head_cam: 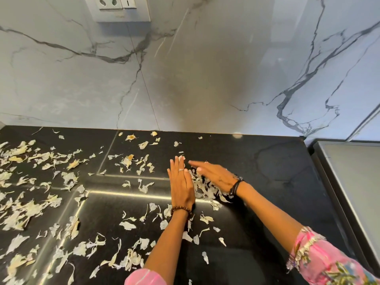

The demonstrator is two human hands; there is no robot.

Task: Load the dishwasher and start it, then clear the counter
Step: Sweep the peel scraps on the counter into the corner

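Note:
Pale garlic or onion peels lie scattered over the black stone counter, thickest on the left. My left hand stands on its edge with straight fingers, palm facing right. My right hand lies flat with straight fingers, angled toward the left hand. Between the two hands sits a small heap of peels, pressed in from both sides. Neither hand grips anything.
A marble-pattern wall rises behind the counter, with a socket and switch plate at the top. A grey steel surface borders the counter on the right. Shallow grooves with bright edges cross the counter.

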